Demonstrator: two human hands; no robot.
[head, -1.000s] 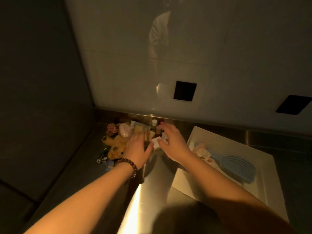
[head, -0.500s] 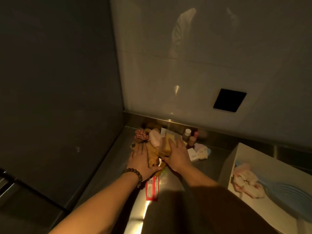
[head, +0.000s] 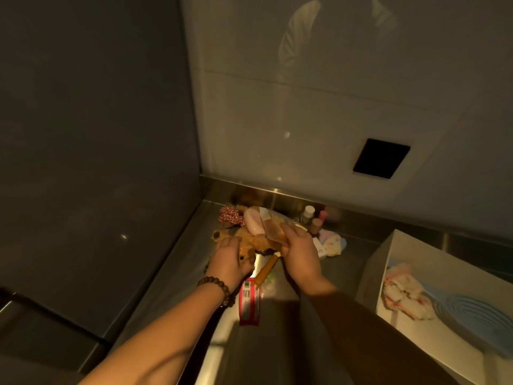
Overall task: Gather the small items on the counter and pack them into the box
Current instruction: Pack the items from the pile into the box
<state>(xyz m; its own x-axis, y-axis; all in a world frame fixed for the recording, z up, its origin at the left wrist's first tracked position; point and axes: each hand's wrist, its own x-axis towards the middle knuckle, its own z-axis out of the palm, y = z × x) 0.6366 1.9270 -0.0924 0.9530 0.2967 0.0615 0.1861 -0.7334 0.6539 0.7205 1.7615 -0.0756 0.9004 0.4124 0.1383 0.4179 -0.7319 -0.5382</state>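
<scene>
Right hand [head: 298, 252] grips crinkly clear packet [head: 273, 227].

Corner walls hem pile [head: 249, 234]; box [head: 385, 262] blocks rt side.

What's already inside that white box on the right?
The white box holds a blue ridged brush-like item and a pink and white bundle beside it. Anything under those two, or in the box's near end, is out of sight.
</scene>
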